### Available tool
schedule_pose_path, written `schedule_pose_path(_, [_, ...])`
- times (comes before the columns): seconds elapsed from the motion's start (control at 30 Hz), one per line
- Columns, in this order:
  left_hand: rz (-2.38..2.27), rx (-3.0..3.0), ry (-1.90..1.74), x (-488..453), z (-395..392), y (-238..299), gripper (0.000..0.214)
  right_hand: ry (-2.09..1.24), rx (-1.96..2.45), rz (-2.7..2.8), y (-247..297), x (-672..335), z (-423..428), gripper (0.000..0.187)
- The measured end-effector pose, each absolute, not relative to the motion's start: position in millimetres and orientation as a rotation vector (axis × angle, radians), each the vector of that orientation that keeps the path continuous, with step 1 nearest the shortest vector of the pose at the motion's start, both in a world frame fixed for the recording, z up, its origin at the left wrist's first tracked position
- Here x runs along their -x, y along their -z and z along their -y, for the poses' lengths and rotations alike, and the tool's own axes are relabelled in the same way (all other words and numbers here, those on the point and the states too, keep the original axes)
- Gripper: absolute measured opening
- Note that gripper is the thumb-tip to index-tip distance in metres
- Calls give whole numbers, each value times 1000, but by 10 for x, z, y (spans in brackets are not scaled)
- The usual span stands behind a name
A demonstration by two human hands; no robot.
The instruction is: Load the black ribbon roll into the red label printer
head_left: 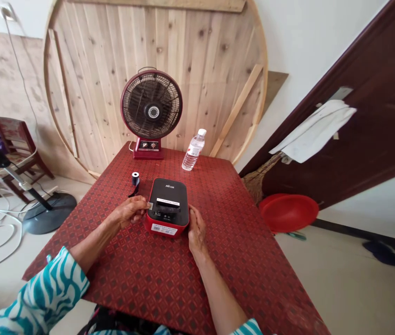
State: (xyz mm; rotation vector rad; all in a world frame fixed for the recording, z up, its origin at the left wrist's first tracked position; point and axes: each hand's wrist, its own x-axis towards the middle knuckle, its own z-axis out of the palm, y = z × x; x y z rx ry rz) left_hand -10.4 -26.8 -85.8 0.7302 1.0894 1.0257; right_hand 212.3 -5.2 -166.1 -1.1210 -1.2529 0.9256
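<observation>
A small thermal printer with a black lid and red body stands on the patterned red table. A white strip shows at its slot, and a white label is on its near face. My left hand is closed, thumb and fingers pinching a small grey tab at the printer's left edge. Against the right side rests my right hand, its fingers curved along the casing and gripping it. Behind my left hand, a small paper roll stands with a dark loose end trailing toward me.
A red electric fan stands at the table's back edge, with a water bottle to its right. Left of the table are a stand fan's base, cables and a wooden chair. A red basin is at the right.
</observation>
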Motion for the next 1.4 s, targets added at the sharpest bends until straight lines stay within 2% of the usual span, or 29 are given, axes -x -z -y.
schedule_pose_path(0.5, [-1122, -801, -1052, 86, 309, 826, 36, -895, 1140, 1267, 1692, -2118, 11, 40])
schedule_pose_path(0.63, [-1214, -1111, -1066, 151, 307, 688, 26, -891, 1119, 1273, 1686, -2120, 1, 40])
schedule_pose_path(0.77, [-1382, -1778, -1078, 99, 177, 453, 14, -866, 1090, 1291, 1687, -2110, -12, 37])
schedule_pose_path(0.83, [-1390, -2176, -909, -32, 66, 344, 15, -851, 1073, 1288, 1695, -2105, -18, 36])
schedule_pose_path(0.9, [-1419, -2470, -560, -214, -48, 265, 20, -835, 1071, 1282, 1708, -2104, -23, 36])
schedule_pose_path(1.0, [-1567, -2602, 77, -488, -176, 200, 26, -846, 1079, 1279, 1732, -2112, -34, 37])
schedule_pose_path(1.07, [-1618, -2578, 290, -612, -227, 183, 26, -858, 1078, 1275, 1746, -2120, -46, 38])
schedule_pose_path(1.3, [-1564, -2558, 414, -646, -304, 167, 24, -871, 1071, 1262, 1748, -2122, -60, 38])
schedule_pose_path(1.4, [-1550, -2577, 371, -600, -311, 171, 30, -884, 1070, 1268, 1734, -2121, -45, 38])
